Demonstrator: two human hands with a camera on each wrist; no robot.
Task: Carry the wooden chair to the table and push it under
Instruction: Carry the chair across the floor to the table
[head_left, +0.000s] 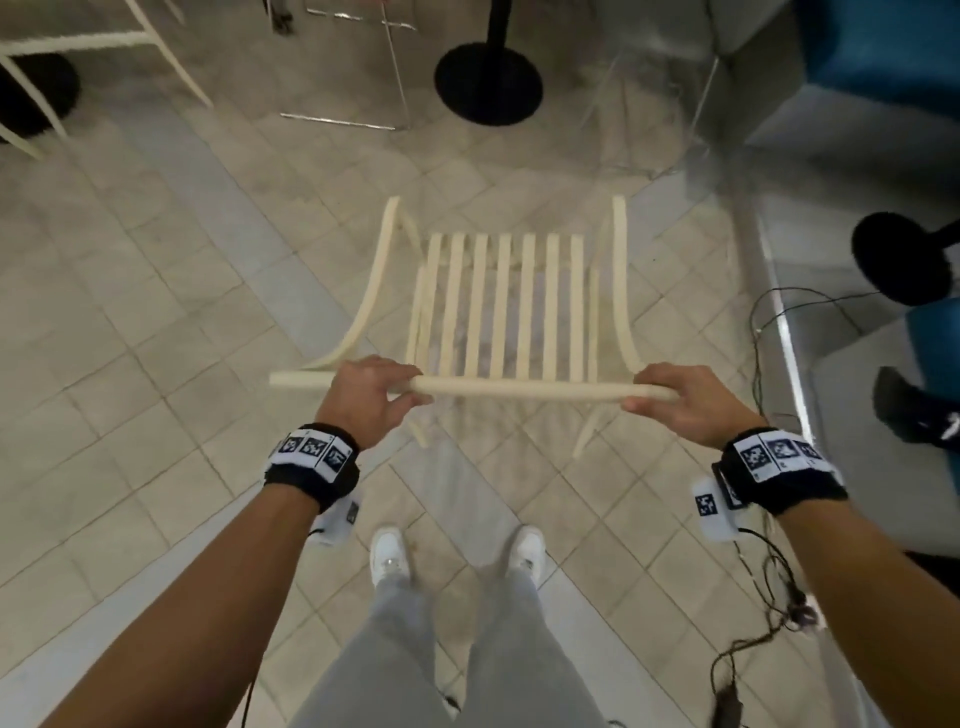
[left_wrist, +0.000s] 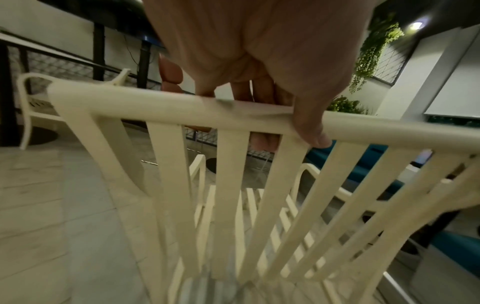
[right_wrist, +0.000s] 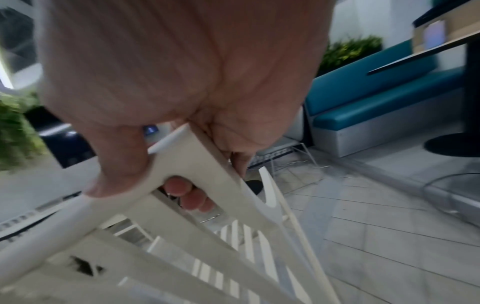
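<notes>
the person's left hand (head_left: 370, 396) and right hand (head_left: 681, 401) each curl a grip round the top rail of the wooden chair (head_left: 498, 306), which sits at 12 o'clock from their white shoes (head_left: 388, 556), over the tiled floor (head_left: 156, 364).

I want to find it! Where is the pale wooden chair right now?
In the head view the pale wooden slatted chair is at centre, straight ahead of the person, its top rail gripped by the left hand and right hand, over the tiled floor.
</notes>
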